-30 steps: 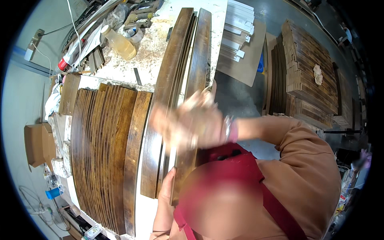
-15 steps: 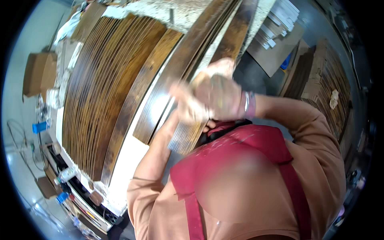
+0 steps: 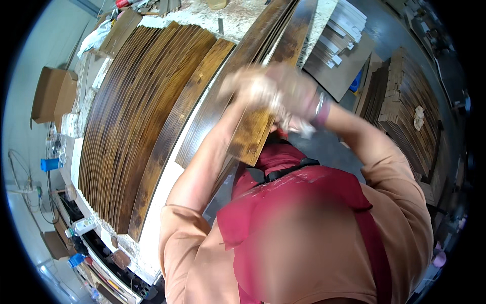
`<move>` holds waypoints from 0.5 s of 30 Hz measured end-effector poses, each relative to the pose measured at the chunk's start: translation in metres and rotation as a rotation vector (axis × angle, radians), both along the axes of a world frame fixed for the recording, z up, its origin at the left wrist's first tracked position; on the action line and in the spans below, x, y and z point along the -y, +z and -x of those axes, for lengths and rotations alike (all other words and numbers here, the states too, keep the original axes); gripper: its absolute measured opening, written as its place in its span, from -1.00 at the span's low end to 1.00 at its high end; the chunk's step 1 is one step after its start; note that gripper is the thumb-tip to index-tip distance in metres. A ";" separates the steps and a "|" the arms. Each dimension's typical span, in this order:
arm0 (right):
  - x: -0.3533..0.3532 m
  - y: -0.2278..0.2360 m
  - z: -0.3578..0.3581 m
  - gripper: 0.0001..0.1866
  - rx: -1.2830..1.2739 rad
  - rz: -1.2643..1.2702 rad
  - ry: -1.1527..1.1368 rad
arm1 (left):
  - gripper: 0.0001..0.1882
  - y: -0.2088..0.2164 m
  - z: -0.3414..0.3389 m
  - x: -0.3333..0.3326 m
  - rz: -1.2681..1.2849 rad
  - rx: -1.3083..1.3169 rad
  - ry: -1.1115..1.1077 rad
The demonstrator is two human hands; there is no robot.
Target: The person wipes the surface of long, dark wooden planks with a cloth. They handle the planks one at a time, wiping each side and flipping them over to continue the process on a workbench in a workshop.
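Note:
A long brown wooden plank [image 3: 251, 137] slants from my chest toward the far bench. My left hand [image 3: 244, 99] reaches in at its left side, with fingertips showing at the right edge, so it grips the plank around its underside. Across the top face lies my right hand [image 3: 296, 91], smeared by motion, with a bracelet and band at the wrist. It is closed on a pale cloth [image 3: 299, 125], whose loose end hangs past the plank's right edge. Where the two hands overlap, their fingers are blurred.
Left of me, a row of brown planks [image 3: 136, 116] lies side by side on the white bench [image 3: 163, 202]. More planks [image 3: 223, 96] lie beside the held one. At right are stacked boards [image 3: 410, 111] with a crumpled cloth [image 3: 419, 118], and pale strips [image 3: 344, 30] on a panel.
The held plank's near end has moved up and right, away from my chest. My right hand with the cloth has shifted farther along it, and my left forearm has risen.

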State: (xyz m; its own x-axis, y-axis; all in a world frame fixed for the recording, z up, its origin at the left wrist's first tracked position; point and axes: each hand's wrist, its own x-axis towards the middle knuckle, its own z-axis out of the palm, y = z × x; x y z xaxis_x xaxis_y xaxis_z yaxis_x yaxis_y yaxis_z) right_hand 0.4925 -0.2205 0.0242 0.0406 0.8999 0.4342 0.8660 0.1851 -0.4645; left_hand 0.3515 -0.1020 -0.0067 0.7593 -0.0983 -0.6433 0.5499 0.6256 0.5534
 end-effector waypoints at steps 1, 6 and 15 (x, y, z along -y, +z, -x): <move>0.011 -0.033 -0.040 -0.59 -0.291 0.140 -0.083 | -0.30 -0.024 0.001 -0.004 0.281 0.173 -0.019; 0.022 -0.019 -0.009 -0.70 -0.116 -0.032 -0.170 | -0.19 -0.045 0.017 0.008 0.508 0.204 0.005; 0.011 -0.051 -0.145 -0.83 -0.124 0.228 -0.395 | -0.23 -0.055 0.085 -0.003 0.504 -0.223 -0.069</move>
